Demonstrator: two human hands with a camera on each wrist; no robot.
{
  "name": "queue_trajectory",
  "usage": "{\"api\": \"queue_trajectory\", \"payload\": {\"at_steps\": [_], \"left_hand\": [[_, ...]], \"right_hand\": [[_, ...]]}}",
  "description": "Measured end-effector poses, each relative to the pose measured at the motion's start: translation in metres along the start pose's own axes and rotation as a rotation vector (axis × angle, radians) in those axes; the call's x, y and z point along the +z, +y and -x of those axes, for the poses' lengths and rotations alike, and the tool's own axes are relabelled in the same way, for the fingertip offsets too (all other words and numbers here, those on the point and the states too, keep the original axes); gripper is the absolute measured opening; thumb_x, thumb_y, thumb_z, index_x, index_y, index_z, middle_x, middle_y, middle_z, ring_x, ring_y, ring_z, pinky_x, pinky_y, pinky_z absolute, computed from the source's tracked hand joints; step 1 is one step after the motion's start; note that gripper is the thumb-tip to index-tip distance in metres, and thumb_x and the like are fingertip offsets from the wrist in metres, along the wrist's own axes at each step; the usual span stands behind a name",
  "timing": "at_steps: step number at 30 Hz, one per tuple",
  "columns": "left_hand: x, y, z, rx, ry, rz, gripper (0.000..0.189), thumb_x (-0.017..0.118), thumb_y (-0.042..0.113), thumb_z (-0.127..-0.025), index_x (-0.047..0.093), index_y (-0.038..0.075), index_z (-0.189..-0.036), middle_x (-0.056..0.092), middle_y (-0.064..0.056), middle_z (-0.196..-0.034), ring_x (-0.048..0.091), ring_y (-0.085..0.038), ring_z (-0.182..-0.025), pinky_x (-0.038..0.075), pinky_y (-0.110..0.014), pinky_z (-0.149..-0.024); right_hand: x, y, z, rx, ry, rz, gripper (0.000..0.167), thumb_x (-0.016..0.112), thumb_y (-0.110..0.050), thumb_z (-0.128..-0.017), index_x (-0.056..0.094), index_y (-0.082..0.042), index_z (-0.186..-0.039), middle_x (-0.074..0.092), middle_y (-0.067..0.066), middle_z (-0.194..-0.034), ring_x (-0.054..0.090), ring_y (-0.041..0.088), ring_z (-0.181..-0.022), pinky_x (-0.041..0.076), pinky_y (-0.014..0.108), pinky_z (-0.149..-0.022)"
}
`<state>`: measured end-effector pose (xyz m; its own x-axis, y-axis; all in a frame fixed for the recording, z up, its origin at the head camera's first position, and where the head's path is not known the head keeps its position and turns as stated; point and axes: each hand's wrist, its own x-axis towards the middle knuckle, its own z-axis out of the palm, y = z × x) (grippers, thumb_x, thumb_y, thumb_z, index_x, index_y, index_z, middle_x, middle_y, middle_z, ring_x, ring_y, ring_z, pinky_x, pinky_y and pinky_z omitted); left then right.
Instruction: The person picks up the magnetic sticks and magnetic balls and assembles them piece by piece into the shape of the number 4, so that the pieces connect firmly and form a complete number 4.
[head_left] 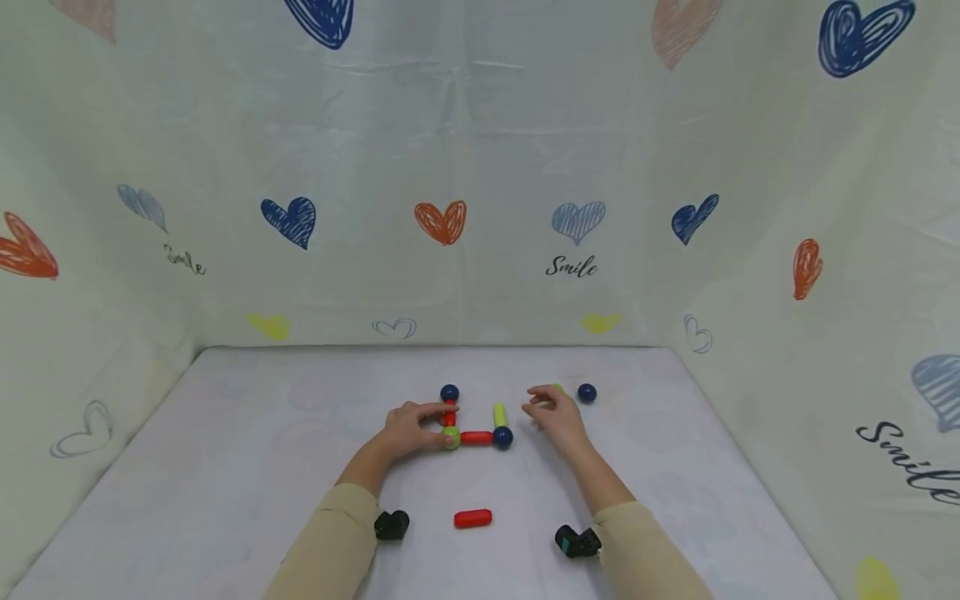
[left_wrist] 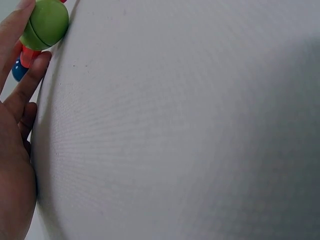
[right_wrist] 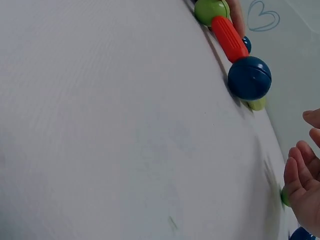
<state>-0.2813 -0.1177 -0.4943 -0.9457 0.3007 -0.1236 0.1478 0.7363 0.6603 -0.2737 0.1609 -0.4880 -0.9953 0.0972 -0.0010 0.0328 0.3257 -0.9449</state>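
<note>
A U-shaped build of balls and rods lies on the table. Its corners are a green ball (head_left: 451,437) and a blue ball (head_left: 502,437), joined by a red rod (head_left: 476,437). From the green ball a second red rod (head_left: 450,419) runs back to another blue ball (head_left: 449,393); a yellow-green rod (head_left: 500,414) runs back from the right corner. My left hand (head_left: 411,429) grips the build at the green ball (left_wrist: 47,25), thumb against it and fingers by the red rod. To the right, my right hand (head_left: 558,417) hovers with loosely bent fingers, holding nothing.
A loose red rod (head_left: 473,519) lies nearer the front, between the forearms. Behind the right hand are a mostly hidden green ball (head_left: 557,387) and a loose blue ball (head_left: 587,393). A heart-printed curtain (head_left: 510,292) hangs behind the white table (head_left: 300,517).
</note>
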Motion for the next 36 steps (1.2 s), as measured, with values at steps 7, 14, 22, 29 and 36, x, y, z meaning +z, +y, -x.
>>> {"api": "queue_trajectory", "payload": {"at_steps": [7, 14, 22, 29, 36], "left_hand": [[0.001, -0.004, 0.001, 0.01, 0.01, 0.002, 0.054, 0.082, 0.04, -0.075, 0.066, 0.033, -0.126, 0.059, -0.002, -0.127, 0.043, -0.026, -0.116, 0.024, -0.055, -0.105], [0.003, -0.007, 0.003, -0.006, 0.005, 0.013, 0.054, 0.083, 0.039, -0.075, 0.066, 0.034, -0.126, 0.058, 0.0, -0.124, 0.042, -0.026, -0.116, 0.025, -0.055, -0.104], [0.002, -0.007, 0.005, 0.001, -0.006, 0.043, 0.056, 0.084, 0.038, -0.075, 0.066, 0.03, -0.127, 0.06, 0.003, -0.116, 0.043, -0.025, -0.115, 0.026, -0.056, -0.104], [-0.002, -0.006, 0.004, -0.019, 0.017, 0.159, 0.053, 0.084, 0.029, -0.077, 0.065, 0.026, -0.127, 0.06, 0.005, -0.104, 0.049, -0.023, -0.107, 0.043, -0.051, -0.095], [-0.011, 0.002, 0.003, -0.023, 0.069, 0.269, 0.055, 0.082, 0.025, -0.079, 0.062, 0.019, -0.13, 0.061, -0.002, -0.116, 0.053, -0.024, -0.109, 0.049, -0.043, -0.09]], "right_hand": [[-0.016, 0.003, 0.003, 0.002, 0.062, 0.01, 0.034, 0.073, -0.009, -0.086, 0.065, 0.0, -0.118, 0.064, 0.009, -0.098, 0.058, 0.017, -0.08, 0.05, 0.026, -0.062], [-0.03, 0.009, 0.006, 0.008, 0.098, -0.014, 0.033, 0.074, -0.008, -0.085, 0.065, 0.0, -0.116, 0.064, 0.011, -0.098, 0.059, 0.014, -0.076, 0.052, 0.029, -0.061], [-0.047, 0.012, 0.007, -0.016, 0.186, 0.032, 0.033, 0.072, -0.005, -0.085, 0.065, 0.005, -0.114, 0.063, 0.012, -0.095, 0.053, 0.013, -0.079, 0.046, 0.019, -0.059], [-0.062, 0.011, 0.005, -0.003, 0.24, 0.055, 0.032, 0.073, -0.007, -0.085, 0.065, 0.003, -0.114, 0.062, 0.013, -0.101, 0.05, 0.013, -0.08, 0.043, 0.018, -0.057], [-0.077, 0.013, 0.001, 0.022, 0.279, 0.101, 0.034, 0.071, -0.011, -0.087, 0.063, 0.001, -0.119, 0.061, 0.017, -0.111, 0.049, 0.02, -0.089, 0.042, 0.021, -0.064]]}}
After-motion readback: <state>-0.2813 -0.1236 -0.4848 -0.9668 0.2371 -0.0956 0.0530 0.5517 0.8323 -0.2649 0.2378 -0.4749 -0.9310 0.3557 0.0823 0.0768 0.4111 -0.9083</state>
